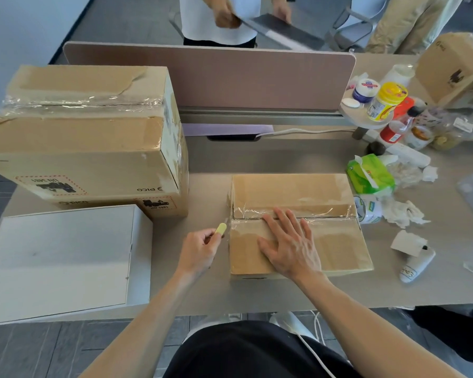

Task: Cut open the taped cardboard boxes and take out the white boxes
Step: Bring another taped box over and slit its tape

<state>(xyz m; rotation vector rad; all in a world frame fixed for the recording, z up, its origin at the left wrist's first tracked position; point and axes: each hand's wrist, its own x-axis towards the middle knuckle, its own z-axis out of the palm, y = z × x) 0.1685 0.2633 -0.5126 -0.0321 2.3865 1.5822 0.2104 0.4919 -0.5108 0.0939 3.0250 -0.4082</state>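
A small taped cardboard box (336, 241) lies flat on the table in front of me, clear tape along its middle seam. My right hand (290, 244) presses flat on its lid, fingers spread. My left hand (200, 252) grips a pale yellow box cutter (221, 230), whose blade touches the box's left end at the seam. A large taped cardboard box (82, 132) stands at the left rear. A white box (63, 257) lies at the front left, by the table edge.
A pink desk divider (230, 75) runs across the back, with a person standing behind it. Bottles, jars, a green wipes pack (370, 174), crumpled tissues and a white controller (417, 264) crowd the right side. Another cardboard box (453, 66) sits at the far right.
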